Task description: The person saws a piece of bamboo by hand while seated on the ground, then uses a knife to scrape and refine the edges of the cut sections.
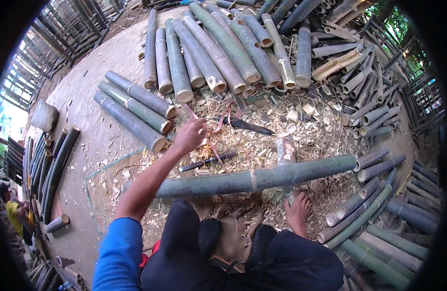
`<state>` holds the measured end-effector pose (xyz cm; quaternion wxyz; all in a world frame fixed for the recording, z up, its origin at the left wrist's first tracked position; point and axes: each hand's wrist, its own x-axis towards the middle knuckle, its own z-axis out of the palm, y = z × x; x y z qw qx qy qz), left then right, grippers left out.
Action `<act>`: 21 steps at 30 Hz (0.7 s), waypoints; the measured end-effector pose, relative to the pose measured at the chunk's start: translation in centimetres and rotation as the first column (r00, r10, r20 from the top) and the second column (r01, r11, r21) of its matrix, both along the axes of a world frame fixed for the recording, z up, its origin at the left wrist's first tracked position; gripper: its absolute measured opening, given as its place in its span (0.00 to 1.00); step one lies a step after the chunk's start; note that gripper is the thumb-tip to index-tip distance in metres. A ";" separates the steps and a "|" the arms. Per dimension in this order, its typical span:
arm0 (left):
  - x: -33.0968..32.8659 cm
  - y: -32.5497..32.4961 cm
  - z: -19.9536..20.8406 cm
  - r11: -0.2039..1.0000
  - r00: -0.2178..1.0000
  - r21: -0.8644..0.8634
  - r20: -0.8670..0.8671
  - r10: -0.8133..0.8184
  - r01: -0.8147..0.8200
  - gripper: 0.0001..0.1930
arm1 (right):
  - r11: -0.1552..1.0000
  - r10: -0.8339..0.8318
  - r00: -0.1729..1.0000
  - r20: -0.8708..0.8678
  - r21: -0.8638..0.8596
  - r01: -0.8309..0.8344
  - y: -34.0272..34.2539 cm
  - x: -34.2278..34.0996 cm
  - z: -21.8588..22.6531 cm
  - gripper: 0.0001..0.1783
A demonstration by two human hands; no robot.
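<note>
My left hand (pixel 191 136) is closed, with its fingertips pinching a thin pink strip (pixel 217 151) over the wood chips. A chisel-like tool (pixel 209 161) with a dark handle lies just right of and below that hand. Farther off rests a dark-bladed knife (pixel 247 126). Across my front lies a long green bamboo pole (pixel 276 175), slightly tilted, crossing over a worn wooden block (pixel 285 149). My right hand (pixel 298 211) reaches down by the near end of the block, fingers spread, below the pole. My left forearm hides part of the pole's left end.
Cut bamboo lengths (pixel 218 53) lie in rows at the back, and three more (pixel 133 109) at the left. Split pieces (pixel 359 77) pile up at the back right. Further poles (pixel 378 247) lie close on my right. Chips cover the ground. A person (pixel 17 213) is at the far left.
</note>
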<state>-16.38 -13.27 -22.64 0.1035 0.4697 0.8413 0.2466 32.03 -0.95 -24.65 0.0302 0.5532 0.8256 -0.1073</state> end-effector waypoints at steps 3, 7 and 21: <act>2.8 6.8 -2.0 0.985 0.940 0.166 0.340 -0.008 -0.052 0.23 | 0.999 0.021 1.000 -0.014 -0.026 -0.022 -0.2 -0.6 -0.6 0.38; 2.5 15.6 -2.3 0.911 0.879 -0.004 0.261 0.400 -0.413 0.34 | 0.998 0.057 0.997 -0.042 -0.037 -0.059 -0.6 -1.8 -1.3 0.42; 0.3 23.0 -2.1 0.815 0.527 0.234 0.844 0.101 -0.530 0.18 | 0.993 0.025 0.997 -0.067 -0.114 -0.032 -0.6 -1.7 -1.4 0.44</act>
